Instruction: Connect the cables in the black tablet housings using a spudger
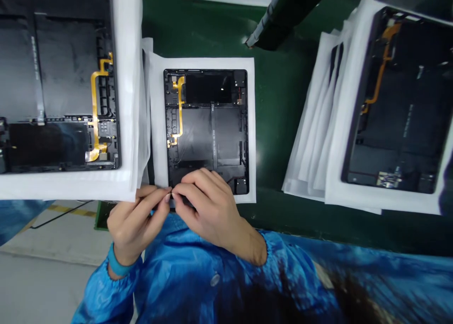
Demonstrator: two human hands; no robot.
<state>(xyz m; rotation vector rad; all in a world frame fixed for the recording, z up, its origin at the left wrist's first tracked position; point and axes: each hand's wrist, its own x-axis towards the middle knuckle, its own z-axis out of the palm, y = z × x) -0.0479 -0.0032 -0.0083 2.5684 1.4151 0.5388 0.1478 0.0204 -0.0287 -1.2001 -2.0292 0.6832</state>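
Observation:
An opened black tablet frame (206, 126) with a gold flex cable (180, 112) lies on a white foam sheet (155, 126) on the green belt, right in front of me. My left hand (132, 222) and my right hand (208, 211) meet at the frame's near edge. Both pinch, fingertips together, at one small spot on that edge. What sits between the fingertips is too small to make out. Blue sleeves cover both wrists.
Another opened tablet frame (60, 78) on white foam lies at the left. A stack of foam-wrapped frames (396, 107) lies at the right. A dark angled bar (283, 12) crosses the top. The green belt (279, 102) shows between them. Floor is visible at lower left.

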